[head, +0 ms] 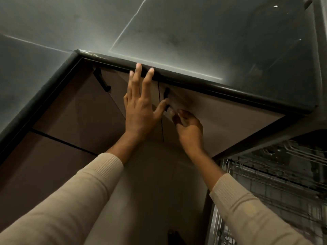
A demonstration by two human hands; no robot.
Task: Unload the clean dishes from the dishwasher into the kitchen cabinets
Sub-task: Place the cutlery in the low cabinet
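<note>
Low right, the dishwasher rack (276,175) stands pulled out; its dishes cannot be made out. The left grip (139,110) lies flat and open on a cabinet door (79,112). The right grip (189,128) curls, blurred, beside the handle (166,93); hold unclear. Above runs the dark surface (194,41).
</note>
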